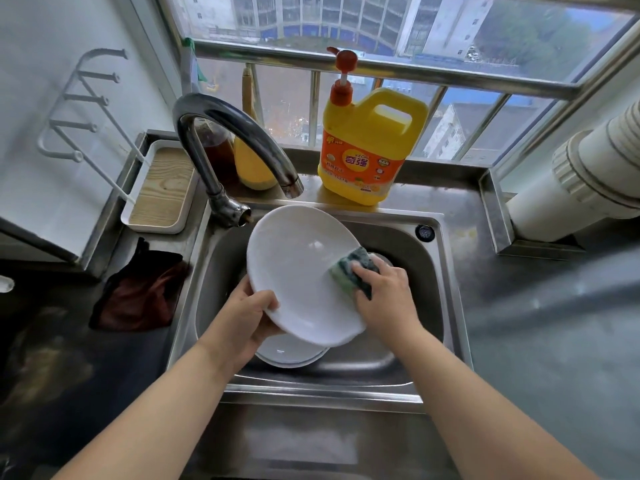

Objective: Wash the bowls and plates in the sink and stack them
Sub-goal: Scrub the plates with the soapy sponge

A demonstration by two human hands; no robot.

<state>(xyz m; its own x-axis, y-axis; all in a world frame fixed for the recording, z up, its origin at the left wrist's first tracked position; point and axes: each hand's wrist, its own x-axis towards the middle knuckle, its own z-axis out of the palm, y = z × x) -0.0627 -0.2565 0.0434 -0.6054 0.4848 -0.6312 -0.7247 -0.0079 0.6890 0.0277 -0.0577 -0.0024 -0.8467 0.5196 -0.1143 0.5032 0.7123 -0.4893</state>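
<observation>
left hand (246,315) gripping tilted white plate (298,271) by its lower rim over sink (446,289); right hand (384,294), fingers curled, pressing sponge (351,271) against plate's face.

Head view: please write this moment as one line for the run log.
step: scrubbing | left hand: holds white plate tilted over sink | right hand: presses sponge on plate | more dishes below

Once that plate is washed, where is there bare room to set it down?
Bare steel counter lies right of the soap jug, up to the white pipe. Crowded: the ledge behind the tap holds bottles, the left has tray and cloth.
</observation>
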